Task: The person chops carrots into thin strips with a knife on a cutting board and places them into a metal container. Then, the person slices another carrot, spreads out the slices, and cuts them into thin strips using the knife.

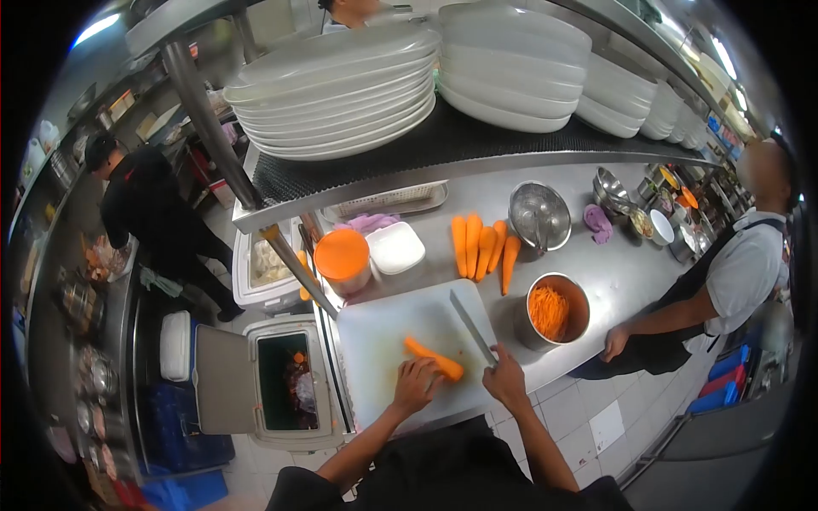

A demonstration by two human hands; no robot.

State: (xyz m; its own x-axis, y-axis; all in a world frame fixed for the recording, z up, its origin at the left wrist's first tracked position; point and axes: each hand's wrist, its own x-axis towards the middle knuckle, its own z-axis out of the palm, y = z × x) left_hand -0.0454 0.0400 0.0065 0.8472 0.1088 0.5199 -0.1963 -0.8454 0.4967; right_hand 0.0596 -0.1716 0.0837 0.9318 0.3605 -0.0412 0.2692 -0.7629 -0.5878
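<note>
Carrot (445, 366) on the white cutting board (375, 328), slightly aslant, no slices beside it. Left hand (415, 385) holds it, fingers curled over the top. Right hand (506, 381) grasps the knife (471, 323) by its handle, blade apart from the carrot. Progress: a mound of orange shreds (548, 312) already sits inside the steel pot (527, 334), right of the board; five whole carrots (473, 245) lie uncut beyond the board. Round tub (342, 260) has its orange lid on, contents hidden. Open cooler (260, 375) at left holds dark scraps, perhaps peelings, too murky to be sure. Colander (539, 215) stands behind the pot.
</note>
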